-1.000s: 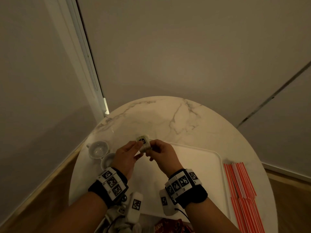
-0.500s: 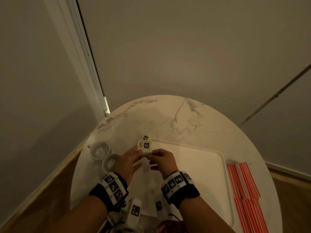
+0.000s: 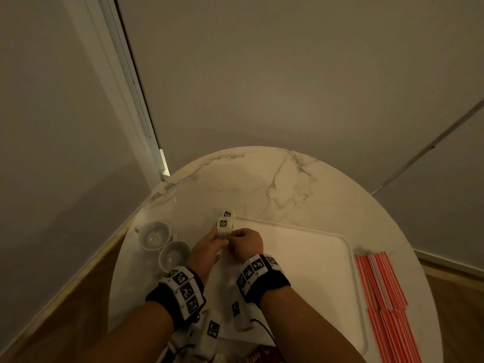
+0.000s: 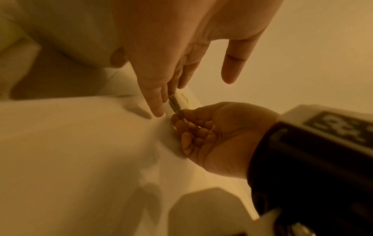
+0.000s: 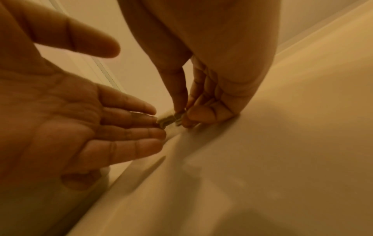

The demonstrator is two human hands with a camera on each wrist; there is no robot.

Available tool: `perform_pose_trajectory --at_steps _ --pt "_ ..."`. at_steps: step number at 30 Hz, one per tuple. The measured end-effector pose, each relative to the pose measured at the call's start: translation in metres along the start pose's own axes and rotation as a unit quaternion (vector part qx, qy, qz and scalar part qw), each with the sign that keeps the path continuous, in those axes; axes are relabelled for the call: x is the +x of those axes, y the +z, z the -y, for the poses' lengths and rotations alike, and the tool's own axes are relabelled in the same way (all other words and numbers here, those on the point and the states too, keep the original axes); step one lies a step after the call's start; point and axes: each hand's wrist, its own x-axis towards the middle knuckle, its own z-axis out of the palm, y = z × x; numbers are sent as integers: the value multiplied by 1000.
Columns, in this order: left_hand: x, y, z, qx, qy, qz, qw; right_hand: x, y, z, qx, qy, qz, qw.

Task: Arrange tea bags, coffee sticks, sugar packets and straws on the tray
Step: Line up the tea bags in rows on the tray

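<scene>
Two small cream tea bags (image 3: 224,226) with black labels stand upright, one behind the other, at the far left corner of the white tray (image 3: 314,258). My right hand (image 3: 234,235) pinches their lower edge between thumb and curled fingers, its side resting on the tray. My left hand (image 3: 216,238) has straight fingers whose tips touch the tea bags from the left, thumb held apart. The wrist views show the same pinch on the tea bags (image 4: 177,102) (image 5: 166,119). Red-and-white straws (image 3: 385,297) lie on the table right of the tray.
Two white cups (image 3: 154,235) (image 3: 174,255) stand on the round marble table (image 3: 262,184) just left of the tray. A red packet (image 3: 262,356) shows at the near edge. Walls close in behind and to the left.
Both hands moved forward and down with the tea bags, from above the tray to its far left corner. Two labels now show instead of one.
</scene>
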Motion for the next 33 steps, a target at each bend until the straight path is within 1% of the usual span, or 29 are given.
perform_pose_trajectory --at_steps 3,4,8,14,18,23,27,29,33 --pt "0 6 -1 5 -14 -24 1000 4 -1 -1 -3 6 -10 1000" --pt "-1 7 -3 6 -9 -28 1000 5 0 0 -10 8 -12 1000" --pt "-4 9 -10 18 3 -28 999 8 3 1 -50 9 -14 999" --pt "-3 5 -9 55 5 -20 998 9 2 0 -136 -14 -28 990" --pt "-1 4 -6 78 6 -24 997 11 2 -1 -176 -19 -10 984" --pt "8 3 -2 102 18 -30 994 11 0 1 -190 -36 -4 981" --pt "13 3 -1 163 42 -34 985 12 1 3 -214 -26 5 976" --pt "15 1 1 184 38 -31 982 13 0 5 -222 -26 17 974" --pt "17 1 1 188 23 -39 981 15 0 5 -221 -19 25 975"
